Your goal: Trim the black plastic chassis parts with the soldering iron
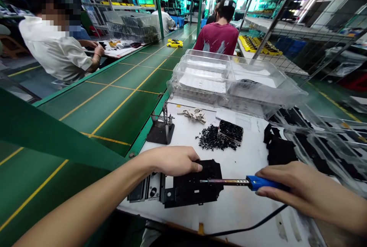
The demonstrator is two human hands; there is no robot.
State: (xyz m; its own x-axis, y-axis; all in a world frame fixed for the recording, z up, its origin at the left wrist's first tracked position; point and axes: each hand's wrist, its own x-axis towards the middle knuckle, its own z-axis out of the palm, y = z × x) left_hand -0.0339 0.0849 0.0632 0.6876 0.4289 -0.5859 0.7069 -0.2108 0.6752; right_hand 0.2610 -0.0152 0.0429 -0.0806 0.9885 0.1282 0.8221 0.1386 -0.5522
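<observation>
My right hand (pixel 298 191) is closed around the blue handle of a soldering iron (pixel 259 182). Its metal shaft points left, and the tip is over or touching the black plastic panel (pixel 190 189); I cannot tell which. At the panel's far left edge, my left hand (pixel 176 161) grips it with the thumb on top, while the other fingers are mostly hidden. Under the panel's left end sits a metal fixture (pixel 153 189). Beyond the panel lie a loose pile of small black pins or pegs (pixel 213 138) and a small box (pixel 231 130) filled with more of them.
A soldering iron stand (pixel 162 128) is at the table's left edge, near pale small parts (pixel 193 115). Clear plastic trays (pixel 229 78) are stacked behind. Black pieces (pixel 281 147) lie at right. A green conveyor (pixel 120 98) runs alongside; co-workers sit beyond. The iron's cord (pixel 246 228) crosses the front edge.
</observation>
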